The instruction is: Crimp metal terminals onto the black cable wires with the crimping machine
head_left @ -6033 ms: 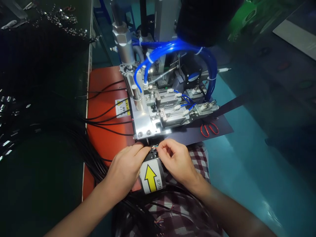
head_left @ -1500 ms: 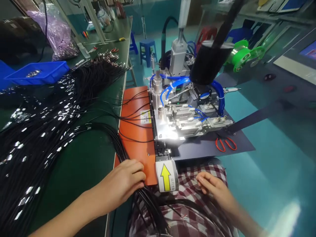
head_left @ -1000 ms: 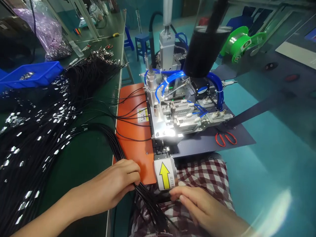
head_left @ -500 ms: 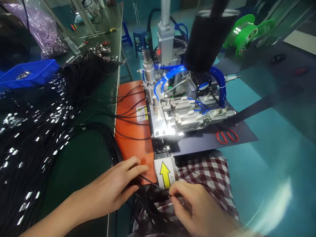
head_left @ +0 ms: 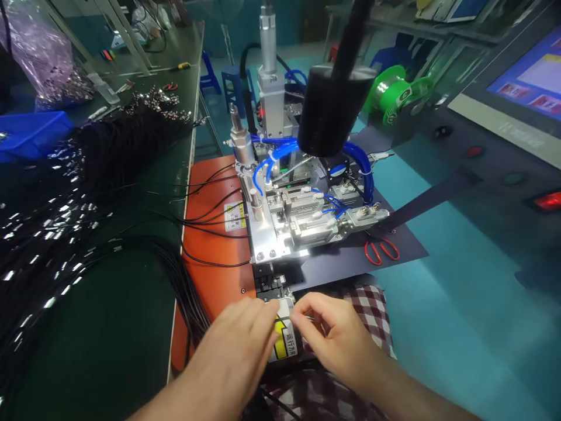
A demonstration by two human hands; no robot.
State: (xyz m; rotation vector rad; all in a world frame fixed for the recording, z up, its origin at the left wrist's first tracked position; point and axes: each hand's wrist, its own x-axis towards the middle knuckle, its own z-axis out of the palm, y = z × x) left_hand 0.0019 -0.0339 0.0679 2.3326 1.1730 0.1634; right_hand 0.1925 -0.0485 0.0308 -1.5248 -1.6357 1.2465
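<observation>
A thin black cable runs between my two hands, just above a white plate with a yellow arrow. My left hand, back upward, has its fingers closed on the cable; its grip is partly hidden. My right hand pinches the cable's right part between thumb and forefinger. Ahead stands a metal machine with an orange side plate. Several black cables lie across that plate, their ends at the machine's edge. A thicker bundle of black cables hangs over the table edge by my left forearm.
The dark green table on the left bears heaped cables with shiny ends, a blue bin and a plastic bag. Red-handled scissors lie right of the machine. A black lamp hangs over it, near a green spool and a screen.
Both hands have moved up to the arrow plate and closer together, bringing the cable over it. My left hand has closed in. The view has turned rightward, revealing the screen.
</observation>
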